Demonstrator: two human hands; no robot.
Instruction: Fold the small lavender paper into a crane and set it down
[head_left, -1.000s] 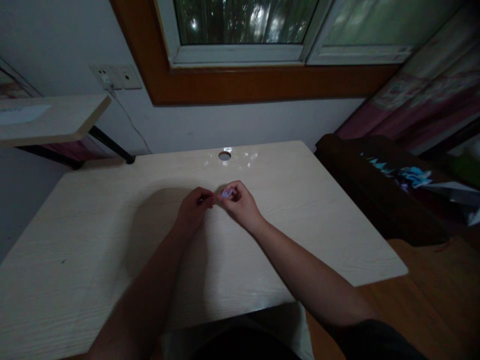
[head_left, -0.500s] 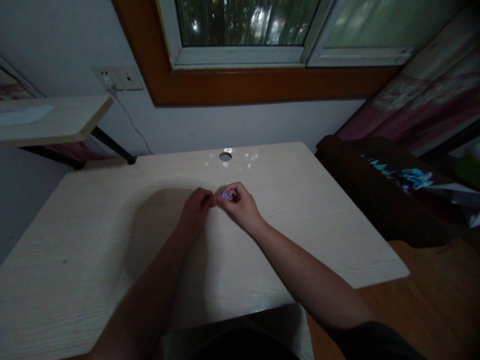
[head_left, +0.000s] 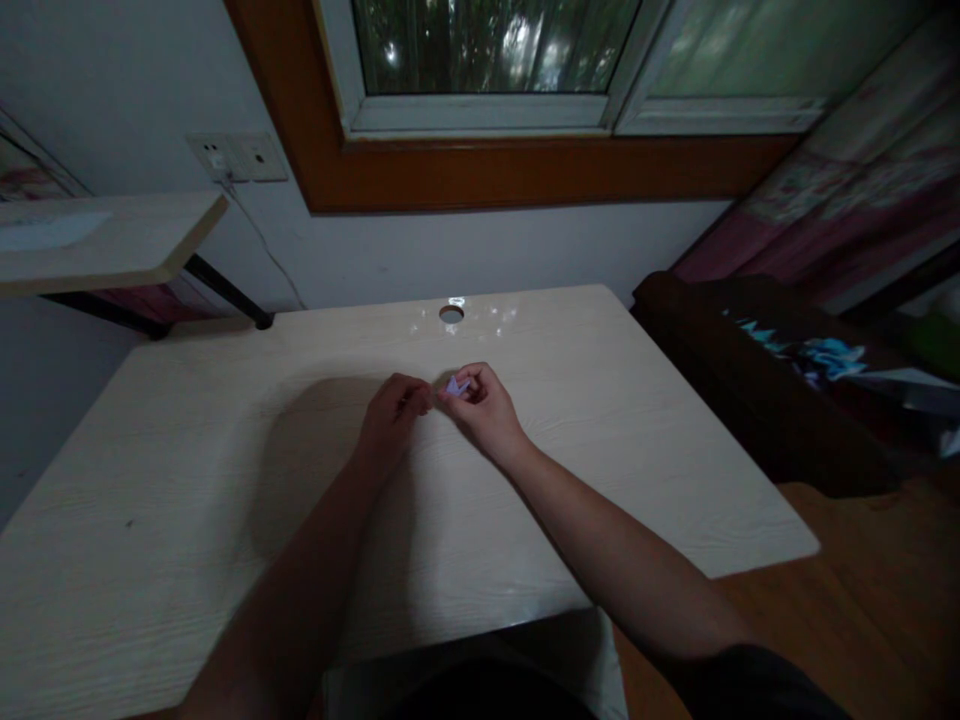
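A small pale lilac piece of folded paper (head_left: 454,386) with pointed corners is pinched between the thumb and fingers of my right hand (head_left: 484,405), just above the table. My left hand (head_left: 394,405) is close by on the left, its thumb and fingertips pressed together. Whether those fingertips hold anything is too dark and small to make out. A narrow gap separates the two hands. Both forearms reach in from the near edge of the light wood-grain table (head_left: 637,440).
A round cable hole (head_left: 451,314) lies near the table's back edge. At the back left stands a raised shelf (head_left: 112,240) on black legs. Behind are a wall socket with a cable (head_left: 262,240) and a window. To the right is a dark brown piece of furniture (head_left: 735,380) with blue items on it.
The folded paper has turned slightly in my right hand and shows more of its points. My left fingertips have shifted a little. Both arms stay in place.
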